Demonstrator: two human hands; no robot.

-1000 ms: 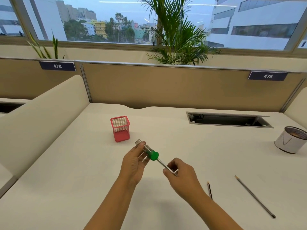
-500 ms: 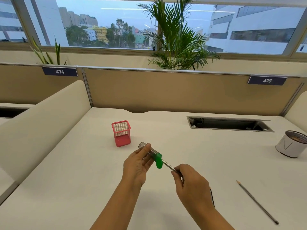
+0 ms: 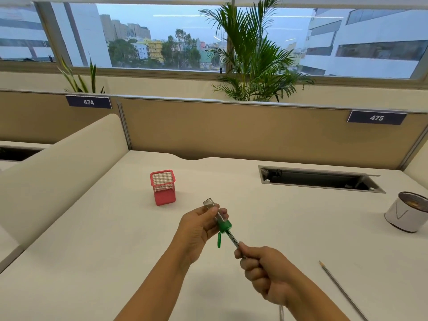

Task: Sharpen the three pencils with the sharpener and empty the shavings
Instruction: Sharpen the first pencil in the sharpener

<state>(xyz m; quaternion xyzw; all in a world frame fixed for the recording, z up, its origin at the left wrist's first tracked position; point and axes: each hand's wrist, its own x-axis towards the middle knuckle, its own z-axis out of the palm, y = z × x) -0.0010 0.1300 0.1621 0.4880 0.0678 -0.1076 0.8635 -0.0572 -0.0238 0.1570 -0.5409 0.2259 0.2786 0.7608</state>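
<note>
Nearest to the camera, the right hand (image 3: 266,272) is closed into a fist around a pencil (image 3: 233,239), with the fingers wrapped on the shaft, and the tip of this pencil goes into the sharpener (image 3: 218,217). The left hand (image 3: 199,228) holds the sharpener above the desk (image 3: 92,262), its fingers and thumb curled on the clear tube, while the green cap end with a small green flap hangs free toward the pencil. I judge that both things are very light; the pencil is stiff but its lead point is fragile, so it is better to hold it close to the sharpener and to turn it without bending. The clear plastic tube looks smooth and maybe slippery, so a firm grip on its middle is good. A second pencil (image 3: 340,288) lies flat on the desk at the right, well apart from the hands. A small piece of what may be a third pencil shows just under the right wrist, but I cannot tell for sure. Farther on the pale, matte desk there is a red mesh pen holder (image 3: 162,187) in the middle and a white round container (image 3: 404,215) at the right edge, probably for the shavings. Behind them are a cable opening (image 3: 319,179), a tan partition (image 3: 231,130) with labels 474 and 475, a palm plant (image 3: 252,56), and a wide window (image 3: 139,35) showing city buildings.
</note>
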